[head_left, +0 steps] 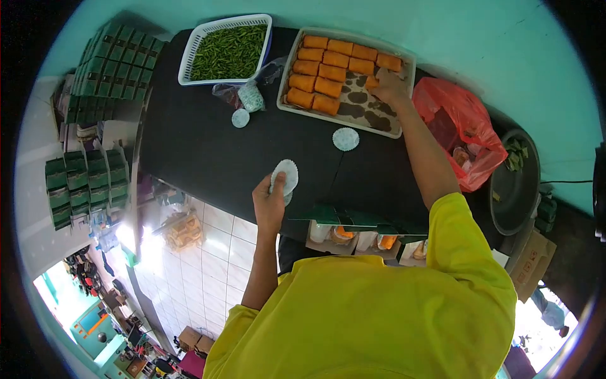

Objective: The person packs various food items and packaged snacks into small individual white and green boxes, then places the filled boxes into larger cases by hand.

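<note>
My left hand (269, 203), closed, pinches a small stack of round white paper cups (287, 174) above the near side of the black table. A single paper cup (346, 139) lies on the table between that hand and the tray. At the back, my right hand (389, 88) reaches into a shallow tray (391, 129) lined with grease-spotted paper. Its fingers close on an orange-brown fried roll (372, 82), which they partly cover. Rows of similar fried rolls (331, 72) fill the left and back parts of the tray.
Green chillies (230, 52) fill a white basket (184, 72). Near it sit a plastic bag of paper cups (251, 98) and a loose cup (240, 118). A red plastic bag (457, 129) and grey basin (530, 189) stand right. Boxes with food (341, 239) line the near edge; green boxes (117, 63) are stacked left.
</note>
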Action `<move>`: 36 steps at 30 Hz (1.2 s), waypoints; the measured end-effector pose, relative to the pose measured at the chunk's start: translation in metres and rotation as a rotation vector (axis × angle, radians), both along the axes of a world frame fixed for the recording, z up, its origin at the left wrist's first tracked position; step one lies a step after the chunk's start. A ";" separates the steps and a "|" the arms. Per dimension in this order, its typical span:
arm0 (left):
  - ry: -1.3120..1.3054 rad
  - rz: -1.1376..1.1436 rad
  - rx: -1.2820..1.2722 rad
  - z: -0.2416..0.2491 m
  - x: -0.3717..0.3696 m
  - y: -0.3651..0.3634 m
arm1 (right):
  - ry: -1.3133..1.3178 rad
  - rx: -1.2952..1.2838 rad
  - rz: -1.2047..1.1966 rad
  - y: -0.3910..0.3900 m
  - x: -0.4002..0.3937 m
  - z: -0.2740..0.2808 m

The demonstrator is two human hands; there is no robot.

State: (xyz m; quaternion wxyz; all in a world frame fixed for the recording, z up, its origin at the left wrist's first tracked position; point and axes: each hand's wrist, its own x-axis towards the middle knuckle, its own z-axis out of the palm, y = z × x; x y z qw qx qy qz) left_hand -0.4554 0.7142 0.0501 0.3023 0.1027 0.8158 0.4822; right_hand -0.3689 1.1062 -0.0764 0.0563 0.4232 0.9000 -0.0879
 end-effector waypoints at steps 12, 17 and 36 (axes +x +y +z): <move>0.122 -0.248 0.145 0.005 0.015 0.040 | 1.191 -1.464 -0.104 -0.179 0.026 0.151; -0.254 -0.399 0.310 0.031 0.035 0.044 | 1.105 -1.024 0.094 -0.231 0.077 0.185; -0.582 -1.244 0.189 0.034 0.167 0.046 | 0.973 -0.598 -0.467 -0.343 0.290 0.214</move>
